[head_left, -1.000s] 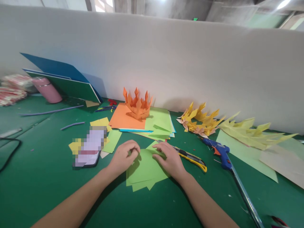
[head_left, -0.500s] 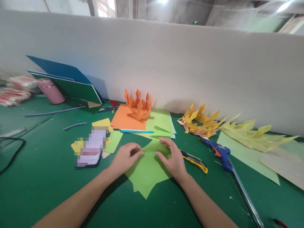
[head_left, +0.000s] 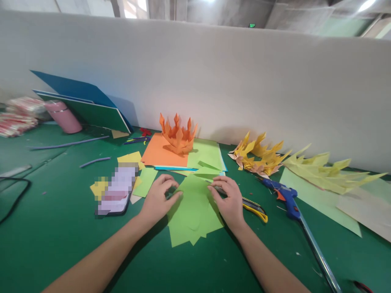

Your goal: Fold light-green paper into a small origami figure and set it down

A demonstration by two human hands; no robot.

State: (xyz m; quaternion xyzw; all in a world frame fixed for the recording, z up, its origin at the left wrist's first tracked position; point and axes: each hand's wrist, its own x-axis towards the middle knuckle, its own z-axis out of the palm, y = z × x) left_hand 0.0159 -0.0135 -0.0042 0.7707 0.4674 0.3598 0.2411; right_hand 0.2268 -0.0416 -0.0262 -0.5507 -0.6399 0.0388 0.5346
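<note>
On the table (head_left: 61, 236), the paper (head_left: 194, 207) has shifted

It lies near, in the middle: green sheets, corners fanned unevenly, the near tip reaching out less than before. The left hand (head_left: 159, 199) and right hand (head_left: 230, 201) are farther apart, fingers half open; whether they grip, I cannot tell.

No readable text; green sign (head_left: 252, 25) seems blurred

Left hand (head_left: 159, 200) and right hand (head_left: 229, 203) face each other, spaced apart. On each, the fingers (head_left: 163, 179) are bent; the thumb (head_left: 174, 199) extends toward the opposite hand, separated from the fingers. Bare left forearm (head_left: 105, 254) and right forearm (head_left: 267, 256) diverge behind the hands.
</note>
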